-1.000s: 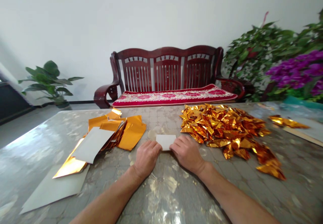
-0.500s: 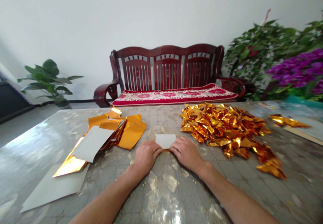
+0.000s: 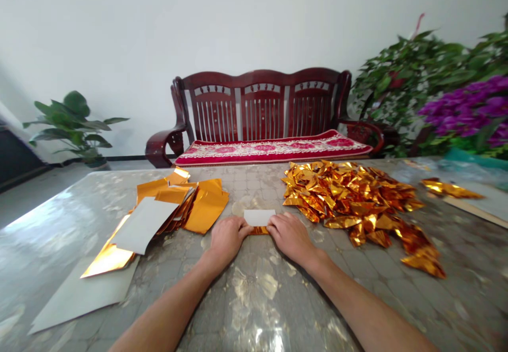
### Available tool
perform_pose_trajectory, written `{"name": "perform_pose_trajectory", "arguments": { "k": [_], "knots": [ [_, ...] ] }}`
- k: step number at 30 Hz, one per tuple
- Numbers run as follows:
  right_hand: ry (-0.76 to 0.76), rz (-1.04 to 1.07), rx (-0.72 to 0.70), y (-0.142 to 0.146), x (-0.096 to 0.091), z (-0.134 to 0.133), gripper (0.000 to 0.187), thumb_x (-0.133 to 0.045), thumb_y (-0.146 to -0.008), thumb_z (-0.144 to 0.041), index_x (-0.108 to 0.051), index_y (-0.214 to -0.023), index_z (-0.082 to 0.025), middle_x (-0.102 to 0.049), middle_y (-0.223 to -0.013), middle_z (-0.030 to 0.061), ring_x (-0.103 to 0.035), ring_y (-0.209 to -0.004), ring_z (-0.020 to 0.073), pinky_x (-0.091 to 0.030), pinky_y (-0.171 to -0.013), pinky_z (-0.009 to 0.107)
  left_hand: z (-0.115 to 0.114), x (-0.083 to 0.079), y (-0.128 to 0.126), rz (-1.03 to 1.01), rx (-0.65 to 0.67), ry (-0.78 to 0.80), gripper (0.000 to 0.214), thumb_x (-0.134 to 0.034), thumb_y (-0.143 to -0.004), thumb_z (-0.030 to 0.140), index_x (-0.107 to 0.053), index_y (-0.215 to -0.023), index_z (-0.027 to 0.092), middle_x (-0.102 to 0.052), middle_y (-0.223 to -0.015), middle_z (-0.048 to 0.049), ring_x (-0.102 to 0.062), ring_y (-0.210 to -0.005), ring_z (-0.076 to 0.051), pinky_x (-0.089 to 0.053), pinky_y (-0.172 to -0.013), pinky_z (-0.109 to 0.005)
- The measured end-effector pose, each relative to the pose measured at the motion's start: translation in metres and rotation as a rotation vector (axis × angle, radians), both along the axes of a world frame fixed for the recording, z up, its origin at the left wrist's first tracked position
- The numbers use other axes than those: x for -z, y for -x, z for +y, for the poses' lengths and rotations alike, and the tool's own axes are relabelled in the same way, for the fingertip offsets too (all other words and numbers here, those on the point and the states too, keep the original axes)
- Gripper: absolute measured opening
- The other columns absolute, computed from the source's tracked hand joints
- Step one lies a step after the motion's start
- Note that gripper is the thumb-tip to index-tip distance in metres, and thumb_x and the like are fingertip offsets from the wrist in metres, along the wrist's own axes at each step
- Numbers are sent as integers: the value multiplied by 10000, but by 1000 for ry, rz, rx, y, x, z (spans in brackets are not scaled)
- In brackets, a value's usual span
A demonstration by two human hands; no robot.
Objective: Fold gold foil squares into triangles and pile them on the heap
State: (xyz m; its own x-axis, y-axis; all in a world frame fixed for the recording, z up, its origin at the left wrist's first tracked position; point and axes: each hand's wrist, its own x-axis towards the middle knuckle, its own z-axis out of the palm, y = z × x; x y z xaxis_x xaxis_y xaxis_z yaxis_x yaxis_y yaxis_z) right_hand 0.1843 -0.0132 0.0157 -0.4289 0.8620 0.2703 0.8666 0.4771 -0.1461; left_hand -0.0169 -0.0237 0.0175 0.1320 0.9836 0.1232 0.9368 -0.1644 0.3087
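Note:
A small sheet of gold foil paper (image 3: 259, 216) lies on the table in front of me, its pale back facing up. Its near edge is turned over into a narrow gold strip. My left hand (image 3: 228, 235) pinches the strip's left end, fingers closed. At the right end my right hand (image 3: 289, 234) grips the same sheet, thumb and fingers pressed together. Left of my hands is a loose stack of gold foil sheets (image 3: 206, 206), some pale side up. To the right is a heap of folded gold foil pieces (image 3: 353, 193).
The table (image 3: 254, 288) has a glossy patterned cover. A larger pale sheet (image 3: 83, 299) lies at its left front. Clear plastic (image 3: 420, 169) and a pale board (image 3: 476, 204) lie at the right. Behind stand a wooden bench (image 3: 262, 108) and potted plants (image 3: 79, 124).
The gold strip along the sheet's near edge has become wider, and less of the pale back shows. Both hands have moved slightly away from me.

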Motion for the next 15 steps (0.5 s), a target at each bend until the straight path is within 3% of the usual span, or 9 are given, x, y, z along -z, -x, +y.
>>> {"name": "perform_pose_trajectory", "arguments": {
  "k": [15],
  "knots": [
    [2,-50,55,3,2,1,109,-564,-940,-293,-623,-895,-214,-720,-938,29,-572,-875,213,-308,-734,318,1,-8,-4,222,-18,-26,376,-507,-937,483,-713,-820,192,-733,-841,-83,-669,-841,-241,-388,-694,-310]
  ]
}}
